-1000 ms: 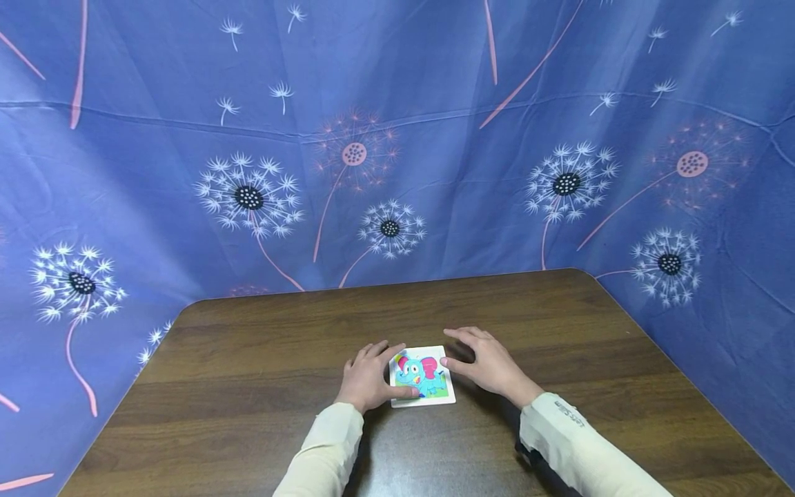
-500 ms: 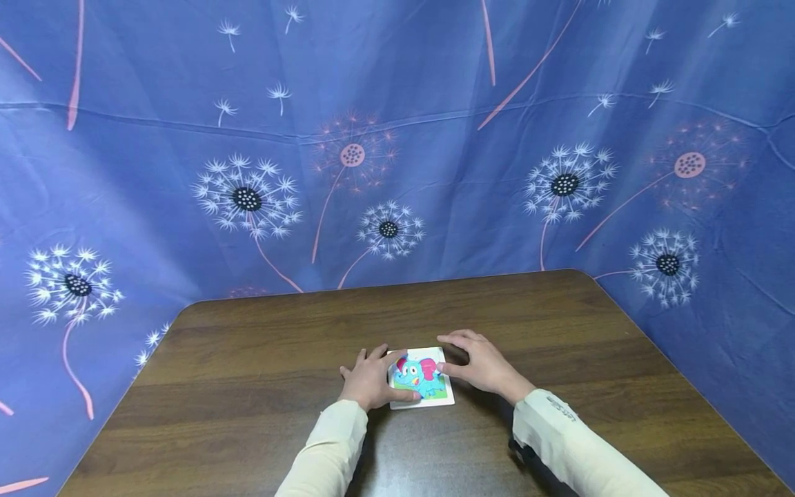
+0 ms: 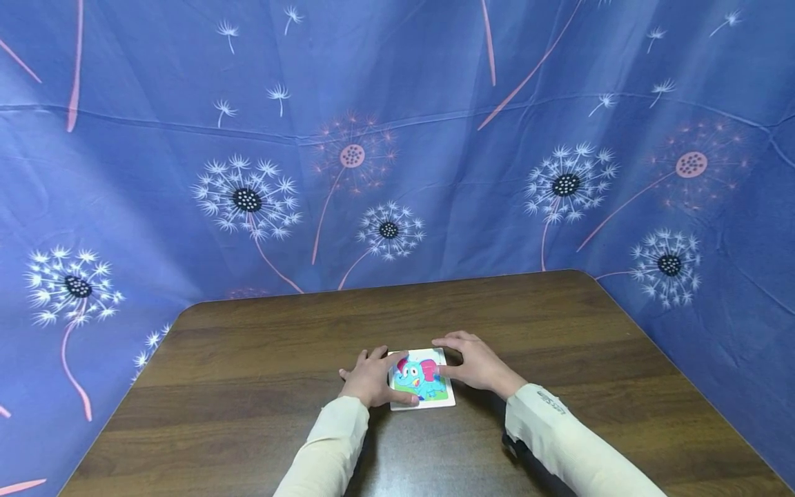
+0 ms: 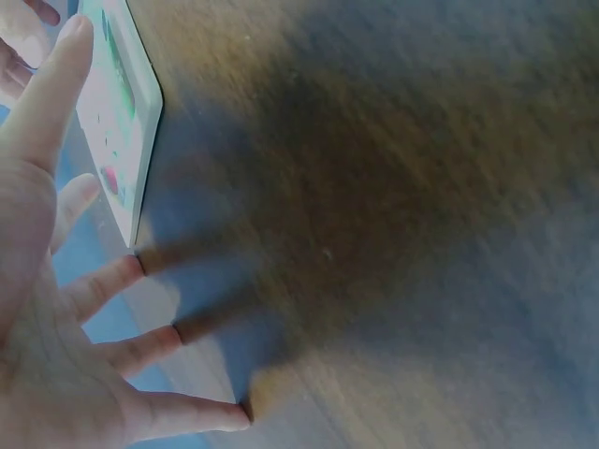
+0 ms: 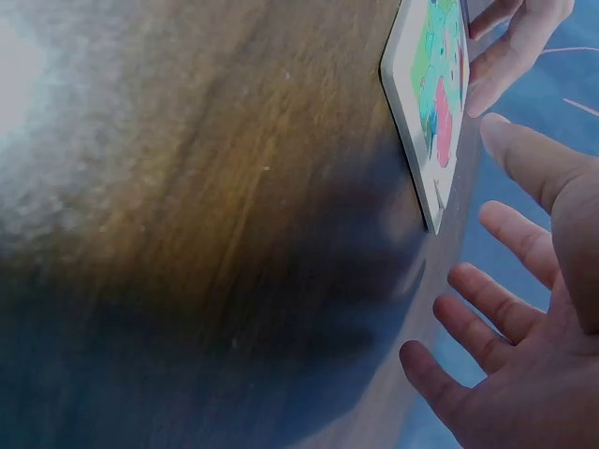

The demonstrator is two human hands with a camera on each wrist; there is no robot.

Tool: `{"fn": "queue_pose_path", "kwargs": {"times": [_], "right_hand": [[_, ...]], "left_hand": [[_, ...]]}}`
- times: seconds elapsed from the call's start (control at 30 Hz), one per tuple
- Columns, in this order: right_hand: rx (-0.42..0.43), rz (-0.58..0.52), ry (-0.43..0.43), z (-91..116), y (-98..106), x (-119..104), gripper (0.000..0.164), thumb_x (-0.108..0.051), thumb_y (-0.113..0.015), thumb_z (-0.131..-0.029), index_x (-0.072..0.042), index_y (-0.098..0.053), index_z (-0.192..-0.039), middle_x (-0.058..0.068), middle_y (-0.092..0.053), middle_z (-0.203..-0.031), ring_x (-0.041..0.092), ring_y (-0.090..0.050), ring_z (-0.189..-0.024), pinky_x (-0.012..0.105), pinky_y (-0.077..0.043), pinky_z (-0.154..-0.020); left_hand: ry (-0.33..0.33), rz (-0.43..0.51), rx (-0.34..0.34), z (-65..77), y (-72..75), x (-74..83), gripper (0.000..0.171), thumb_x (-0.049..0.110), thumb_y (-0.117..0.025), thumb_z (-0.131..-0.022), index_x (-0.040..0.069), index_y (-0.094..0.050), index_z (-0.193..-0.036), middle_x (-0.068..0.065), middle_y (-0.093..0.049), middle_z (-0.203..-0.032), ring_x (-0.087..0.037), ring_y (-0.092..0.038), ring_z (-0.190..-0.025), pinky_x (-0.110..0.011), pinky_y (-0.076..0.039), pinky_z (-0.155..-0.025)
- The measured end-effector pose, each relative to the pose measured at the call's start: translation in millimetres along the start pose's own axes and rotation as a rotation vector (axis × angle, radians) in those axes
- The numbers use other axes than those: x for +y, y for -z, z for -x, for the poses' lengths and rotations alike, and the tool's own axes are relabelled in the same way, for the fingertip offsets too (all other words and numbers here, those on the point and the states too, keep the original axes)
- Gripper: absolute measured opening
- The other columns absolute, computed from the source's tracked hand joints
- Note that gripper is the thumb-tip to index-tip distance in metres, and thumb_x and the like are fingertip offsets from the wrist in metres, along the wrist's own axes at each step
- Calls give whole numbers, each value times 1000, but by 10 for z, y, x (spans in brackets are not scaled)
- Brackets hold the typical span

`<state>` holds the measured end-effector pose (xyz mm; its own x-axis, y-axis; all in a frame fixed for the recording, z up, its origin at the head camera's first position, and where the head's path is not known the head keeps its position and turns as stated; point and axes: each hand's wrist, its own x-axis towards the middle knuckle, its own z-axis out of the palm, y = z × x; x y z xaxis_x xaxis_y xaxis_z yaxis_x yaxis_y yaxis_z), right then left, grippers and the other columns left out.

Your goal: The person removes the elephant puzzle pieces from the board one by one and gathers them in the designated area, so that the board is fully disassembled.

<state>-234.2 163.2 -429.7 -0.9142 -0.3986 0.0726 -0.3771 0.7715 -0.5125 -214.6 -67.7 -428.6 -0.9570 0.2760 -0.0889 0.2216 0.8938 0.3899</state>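
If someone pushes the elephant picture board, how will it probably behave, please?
The elephant picture board is probably stiff: its straight edge shows some thickness in both wrist views. Lying flat on the table, it would likely slide rather than tip or roll.

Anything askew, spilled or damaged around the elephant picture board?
Nothing stands out. The elephant picture board lies flat on the wood-grain table between the left hand and right hand, no spill or damage visible. The dandelion-print cloth behind just shows creases.
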Motion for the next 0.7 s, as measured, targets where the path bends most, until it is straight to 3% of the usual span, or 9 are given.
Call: {"fn": "queue_pose_path", "kwargs": {"times": [0.43, 0.7], "right_hand": [[-91, 7, -80, -101, 20, -48, 48, -23, -80, -90, -12, -67, -134, 18, -58, -136, 41, -50, -130, 60, -41, -107], [-93, 12, -72, -101, 38, -65, 41, -19, -84, -86, -10, -71, -124, 16, -61, -131, 41, -52, -127, 59, -43, -105]], "left_hand": [[-7, -15, -20, -15, 25, 2, 87, 54, -90, -70, 28, -57, -146, -17, -46, -149, -50, -40, -135, -88, -30, -89], [10, -58, -36, -2, 40, 43, 85, 52, -90, -71, 29, -57, -146, -16, -45, -149, -48, -40, -135, -87, -32, -90]]}}
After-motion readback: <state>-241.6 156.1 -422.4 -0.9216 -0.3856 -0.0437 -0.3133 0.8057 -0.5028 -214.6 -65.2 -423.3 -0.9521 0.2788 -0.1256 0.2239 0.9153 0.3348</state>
